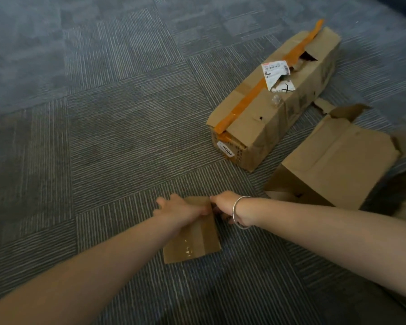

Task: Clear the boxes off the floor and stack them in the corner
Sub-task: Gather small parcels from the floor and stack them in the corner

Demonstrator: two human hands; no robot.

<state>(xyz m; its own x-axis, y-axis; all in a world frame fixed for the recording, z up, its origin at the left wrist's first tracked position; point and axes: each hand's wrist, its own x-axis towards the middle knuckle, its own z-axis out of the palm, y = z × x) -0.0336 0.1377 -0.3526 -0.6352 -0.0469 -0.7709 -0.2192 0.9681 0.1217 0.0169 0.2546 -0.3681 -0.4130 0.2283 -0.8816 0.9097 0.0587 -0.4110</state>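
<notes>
A small brown cardboard box [195, 240] with clear tape lies on the carpet low in the middle of the view. My left hand [181, 207] grips its far left edge, and my right hand [225, 206], with a silver bangle on the wrist, holds the far right corner. Farther right lies a long cardboard box [277, 106] with orange tape, a torn white label and a "4000" sticker on its near end. Beside it, at the right, an opened cardboard box [338, 160] lies on its side with torn flaps.
Grey striped carpet tiles [103, 137] cover the floor to the left and beyond the boxes. A dark edge of another object shows at the lower right corner. No wall or corner of the room is in sight.
</notes>
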